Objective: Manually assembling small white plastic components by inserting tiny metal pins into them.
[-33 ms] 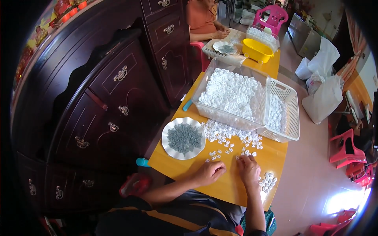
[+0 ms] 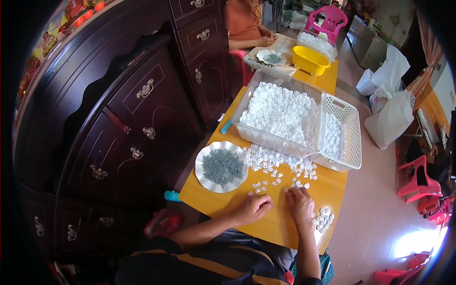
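Observation:
My left hand (image 2: 256, 209) rests low over the front of the wooden table (image 2: 228, 199), its thumb and fingers drawn together; whatever they hold, if anything, is too small to see. To its right, my right hand (image 2: 300, 206) reaches to the near edge of some loose small white plastic pieces (image 2: 275, 175), fingers pinched and pointing down. Its fingertips hide what lies under them. Beside the right wrist lies a small cluster of white pieces (image 2: 323, 220). A white scalloped plate (image 2: 202, 182) heaped with tiny grey parts (image 2: 222, 166) stands beyond my left hand.
A clear bin (image 2: 247, 131) full of white pieces and a white perforated basket (image 2: 352, 137) stand behind the loose pieces. A person (image 2: 244, 28) sits at the far end near a yellow tub (image 2: 311, 61). Dark cabinets (image 2: 156, 95) flank the left; white bags (image 2: 392, 118) stand right.

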Demonstrator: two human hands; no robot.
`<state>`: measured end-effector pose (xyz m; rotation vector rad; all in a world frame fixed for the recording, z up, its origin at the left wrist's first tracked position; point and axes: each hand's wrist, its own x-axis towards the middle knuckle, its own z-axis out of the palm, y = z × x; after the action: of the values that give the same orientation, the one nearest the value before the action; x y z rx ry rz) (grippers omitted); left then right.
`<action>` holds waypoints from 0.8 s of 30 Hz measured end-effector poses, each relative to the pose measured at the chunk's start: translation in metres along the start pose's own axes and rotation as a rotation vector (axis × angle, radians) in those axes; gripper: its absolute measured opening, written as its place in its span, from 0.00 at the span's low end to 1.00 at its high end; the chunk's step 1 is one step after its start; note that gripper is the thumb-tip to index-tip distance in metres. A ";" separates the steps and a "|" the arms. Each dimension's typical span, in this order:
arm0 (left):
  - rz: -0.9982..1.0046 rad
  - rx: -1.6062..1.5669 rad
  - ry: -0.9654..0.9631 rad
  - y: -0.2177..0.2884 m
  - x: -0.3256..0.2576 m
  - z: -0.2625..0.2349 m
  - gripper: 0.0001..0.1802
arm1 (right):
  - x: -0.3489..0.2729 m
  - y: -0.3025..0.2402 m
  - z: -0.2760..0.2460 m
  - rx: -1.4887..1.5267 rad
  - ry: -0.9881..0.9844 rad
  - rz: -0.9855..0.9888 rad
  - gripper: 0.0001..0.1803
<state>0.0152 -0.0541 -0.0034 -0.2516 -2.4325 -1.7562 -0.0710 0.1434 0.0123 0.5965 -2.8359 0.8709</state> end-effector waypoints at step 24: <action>-0.055 -0.052 0.011 -0.007 0.002 -0.004 0.06 | 0.014 -0.002 0.017 -0.058 -0.036 0.057 0.07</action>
<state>0.0117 -0.0602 -0.0080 -0.1816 -2.4102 -1.8404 -0.0831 0.1279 0.0027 0.5321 -2.9128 0.7909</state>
